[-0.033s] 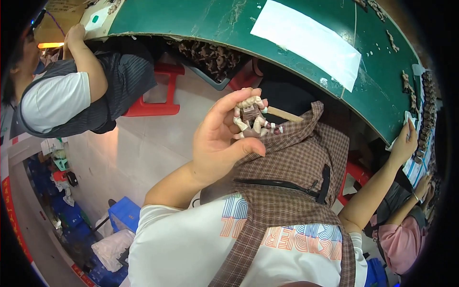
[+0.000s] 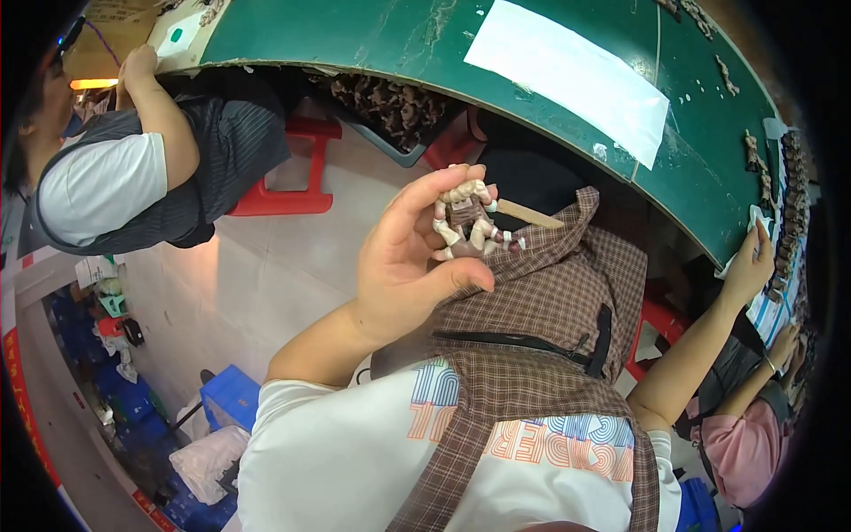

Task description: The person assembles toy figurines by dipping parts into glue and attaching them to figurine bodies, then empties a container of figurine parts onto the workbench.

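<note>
Over my lap, my left hand (image 2: 390, 266) is closed around a small toy figure (image 2: 463, 211) in beige and brown, with bent limbs. Fingers curl behind it and the thumb lies below. A flat, light-brown stick (image 2: 529, 214) juts out to the right of the figure; whether it is joined to it or held behind it I cannot tell. At the table edge on the right, my right hand (image 2: 751, 264) has its fingers on a crumpled white cloth or tissue (image 2: 759, 218). Part of that cloth is hidden by the fingers.
A green table (image 2: 355, 35) curves across the top, bearing a white sheet (image 2: 572, 75) and more figures (image 2: 756, 160) at the right. Below it sits a grey bin (image 2: 403, 158) of figures. Co-workers sit left and right; a red stool (image 2: 310, 168) stands at left.
</note>
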{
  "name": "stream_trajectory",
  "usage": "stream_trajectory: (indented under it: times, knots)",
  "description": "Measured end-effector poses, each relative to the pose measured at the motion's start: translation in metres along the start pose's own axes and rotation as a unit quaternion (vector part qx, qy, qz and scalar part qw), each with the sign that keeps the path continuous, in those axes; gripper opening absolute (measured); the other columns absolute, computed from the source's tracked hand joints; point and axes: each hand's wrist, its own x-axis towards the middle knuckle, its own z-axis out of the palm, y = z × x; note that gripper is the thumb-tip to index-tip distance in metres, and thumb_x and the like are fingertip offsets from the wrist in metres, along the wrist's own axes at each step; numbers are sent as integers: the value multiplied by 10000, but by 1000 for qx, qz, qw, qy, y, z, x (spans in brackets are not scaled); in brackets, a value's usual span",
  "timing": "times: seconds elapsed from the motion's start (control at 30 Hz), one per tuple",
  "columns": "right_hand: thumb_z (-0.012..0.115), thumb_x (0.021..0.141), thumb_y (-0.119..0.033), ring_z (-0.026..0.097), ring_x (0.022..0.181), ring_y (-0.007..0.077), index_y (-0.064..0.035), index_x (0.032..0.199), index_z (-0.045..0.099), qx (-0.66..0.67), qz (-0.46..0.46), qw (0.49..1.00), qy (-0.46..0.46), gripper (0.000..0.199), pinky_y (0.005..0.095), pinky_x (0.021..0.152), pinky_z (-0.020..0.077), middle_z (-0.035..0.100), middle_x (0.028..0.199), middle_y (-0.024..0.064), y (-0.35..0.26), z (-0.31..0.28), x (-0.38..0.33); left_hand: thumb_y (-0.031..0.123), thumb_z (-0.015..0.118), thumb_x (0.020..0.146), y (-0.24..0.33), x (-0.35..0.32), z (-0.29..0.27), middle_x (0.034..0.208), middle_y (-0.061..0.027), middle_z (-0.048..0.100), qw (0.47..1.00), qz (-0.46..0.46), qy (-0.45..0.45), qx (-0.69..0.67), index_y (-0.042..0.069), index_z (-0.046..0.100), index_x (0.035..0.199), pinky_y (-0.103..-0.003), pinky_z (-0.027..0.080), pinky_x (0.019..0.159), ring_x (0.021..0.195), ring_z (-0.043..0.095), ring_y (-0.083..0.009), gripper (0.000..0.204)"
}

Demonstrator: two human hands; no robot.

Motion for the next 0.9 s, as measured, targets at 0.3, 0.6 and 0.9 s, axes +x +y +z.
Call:
stream_trajectory:
  times: [0.3, 0.6, 0.9]
  knots:
    - [644, 908, -178, 648, 1025, 278, -70, 1143, 700, -334, -160, 924, 93, 265, 379, 947, 454, 699, 1105, 119, -13, -34, 18, 62, 775, 797, 3, 10, 14, 1455, -247, 400, 976, 133, -99, 141, -45, 322, 1427, -413, 415, 1076, 1298, 495, -337, 783]
    - [758, 795, -224, 606, 1117, 347, -13, 1118, 654, 416, -378, 792, -240, 400, 436, 954, 467, 648, 1189, 164, -234, -49, -44, -85, 734, 795, 11, 37, 64, 1444, -82, 434, 949, -271, -120, -103, 16, 335, 1475, -320, 430, 1047, 1277, 479, -174, 795]
    - [781, 698, -60, 637, 770, 220, -45, 996, 715, 454, -283, 818, -212, 305, 326, 667, 510, 672, 898, 58, -236, -42, -58, -55, 753, 790, 3, 42, 74, 1288, -47, 457, 955, -262, -136, -21, 22, 391, 1439, -303, 428, 1016, 1211, 485, -152, 748]
